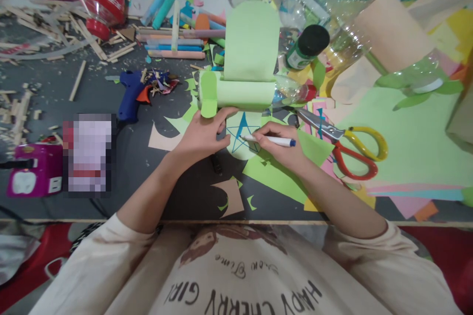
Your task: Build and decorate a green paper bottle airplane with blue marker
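One shirt (244, 275), two hands (201, 130): right (283, 152) pinching one marker (280, 141), left (201, 130) spread beside one star (243, 122)

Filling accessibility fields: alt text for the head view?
A person's right hand holds a white marker to a partly coloured blue star on a rounded, pale-green paper flap, the left hand at a paper-wrapped bottle. Scissors lie to the right, a blue glue gun to the left, on a cluttered dark table.
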Tool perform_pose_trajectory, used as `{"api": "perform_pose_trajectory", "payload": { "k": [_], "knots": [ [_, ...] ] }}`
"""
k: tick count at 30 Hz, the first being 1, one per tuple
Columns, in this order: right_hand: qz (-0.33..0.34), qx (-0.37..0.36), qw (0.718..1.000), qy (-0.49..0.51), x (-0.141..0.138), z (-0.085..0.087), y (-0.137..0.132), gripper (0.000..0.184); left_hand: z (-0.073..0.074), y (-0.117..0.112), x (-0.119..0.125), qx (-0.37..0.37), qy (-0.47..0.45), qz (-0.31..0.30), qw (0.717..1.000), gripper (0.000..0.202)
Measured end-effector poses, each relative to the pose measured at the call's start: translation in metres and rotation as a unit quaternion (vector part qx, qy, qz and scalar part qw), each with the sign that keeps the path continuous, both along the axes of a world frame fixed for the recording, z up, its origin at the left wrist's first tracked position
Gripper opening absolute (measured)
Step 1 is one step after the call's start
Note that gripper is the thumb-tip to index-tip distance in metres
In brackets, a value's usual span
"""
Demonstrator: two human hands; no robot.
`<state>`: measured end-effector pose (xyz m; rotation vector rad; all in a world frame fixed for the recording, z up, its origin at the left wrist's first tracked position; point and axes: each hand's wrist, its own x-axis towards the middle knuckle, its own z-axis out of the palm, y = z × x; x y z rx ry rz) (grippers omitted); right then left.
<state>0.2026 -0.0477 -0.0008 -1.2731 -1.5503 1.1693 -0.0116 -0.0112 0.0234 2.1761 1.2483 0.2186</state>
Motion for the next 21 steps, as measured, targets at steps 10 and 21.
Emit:
{"api": "perform_pose_trajectory", "payload": {
  "k": [10, 21],
  "knots": [
    [-0.006, 0.005, 1.000, 0.019, 0.0009, -0.0001, 0.0009, 0.024, 0.0003, 0.0007, 0.0006, -0.001, -0.003, 0.002, 1.000, 0.051],
    [-0.063, -0.008, 0.998, 0.026, 0.0003, -0.0003, 0.0042, 0.025, -0.0008, 0.0005, -0.0005, -0.009, -0.015, 0.010, 1.000, 0.051]
  ]
}}
